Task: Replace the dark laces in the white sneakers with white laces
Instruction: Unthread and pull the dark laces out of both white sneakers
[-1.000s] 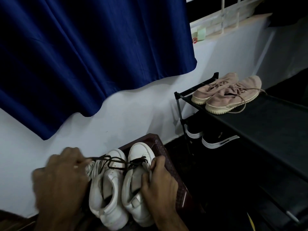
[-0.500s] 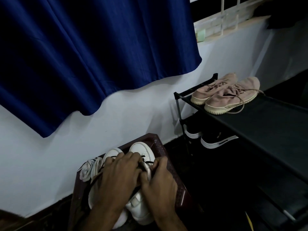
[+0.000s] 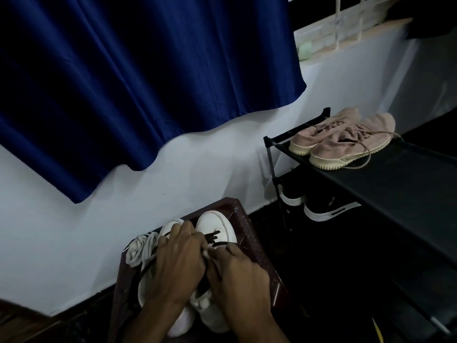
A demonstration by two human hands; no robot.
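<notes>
Two white sneakers stand side by side, toes to the wall, on a dark brown stool (image 3: 257, 246). The right sneaker (image 3: 215, 225) still carries its dark lace (image 3: 212, 236) across the front eyelets. My left hand (image 3: 176, 266) lies over both shoes, fingers curled at that lace near the tongue. My right hand (image 3: 235, 273) grips the right sneaker's side and tongue. The left sneaker (image 3: 170, 225) is mostly hidden under my left hand. A coiled white lace (image 3: 139, 248) rests on the stool to the left of the shoes.
A black shoe rack (image 3: 385, 179) stands to the right, with a pair of pink sneakers (image 3: 343, 139) on top and black shoes (image 3: 321, 209) on the shelf below. A blue curtain (image 3: 136, 82) hangs over the white wall behind the stool.
My left hand, which was pulling a dark lace out to the left, has come back over the shoes to the right sneaker's lacing. The white lace coil is now uncovered.
</notes>
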